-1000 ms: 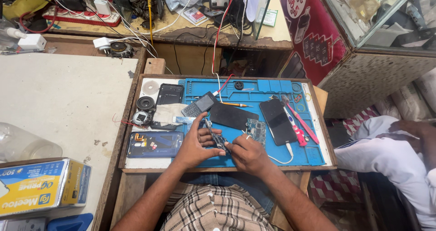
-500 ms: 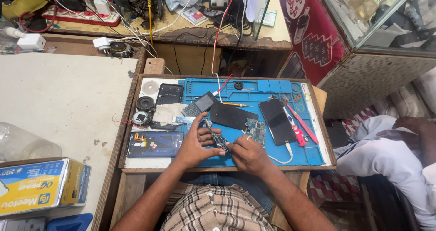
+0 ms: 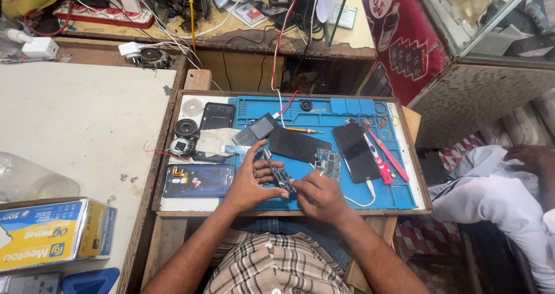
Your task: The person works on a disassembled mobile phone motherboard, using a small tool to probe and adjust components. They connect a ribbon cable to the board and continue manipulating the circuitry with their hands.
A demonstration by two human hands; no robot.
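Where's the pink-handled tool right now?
In the head view the pink-handled tool lies slanted on the right side of the blue work mat, just right of the dark phone, beyond the right hand.

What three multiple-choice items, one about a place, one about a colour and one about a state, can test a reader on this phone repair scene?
1. Where does the opened phone body lie?
A. left of the hands
B. on the cardboard box
C. on the far shelf

2. What colour is the work mat?
A. green
B. blue
C. grey

3. How is the small circuit board held?
A. lying untouched
B. in one hand only
C. between both hands

Answers: 1 A, it lies in the tray's near-left part; 2 B, the mat is blue; 3 C, the left hand and right hand both pinch it.
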